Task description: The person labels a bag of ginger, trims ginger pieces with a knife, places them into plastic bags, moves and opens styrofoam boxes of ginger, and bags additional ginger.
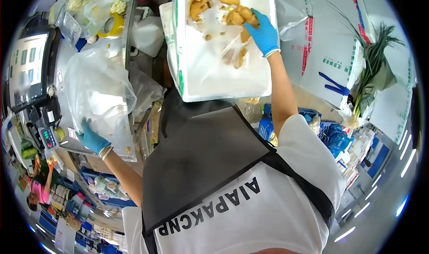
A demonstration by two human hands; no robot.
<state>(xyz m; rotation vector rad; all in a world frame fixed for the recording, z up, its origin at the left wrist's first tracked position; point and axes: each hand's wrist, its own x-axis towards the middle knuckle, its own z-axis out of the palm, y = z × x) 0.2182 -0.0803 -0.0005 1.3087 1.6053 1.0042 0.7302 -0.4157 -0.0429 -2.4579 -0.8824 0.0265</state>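
My left hand, in a blue glove, is at the near edge of a clear plastic bag on the metal table. The bag's film veils its fingertips, and the hand appears to grip the edge. Over a white foam box, my right hand, also gloved in blue, has its thumb and fingers apart. Its fingertips touch or nearly touch a piece of ginger. More ginger lies towards the far left of the box. Crumpled clear film covers part of the box's bottom.
A roll of yellow tape and vegetable bags are on the metal table. A screen and a scale display stand at the left. Green leafy stalks lie over foam boxes at the right. Another person is at the far left.
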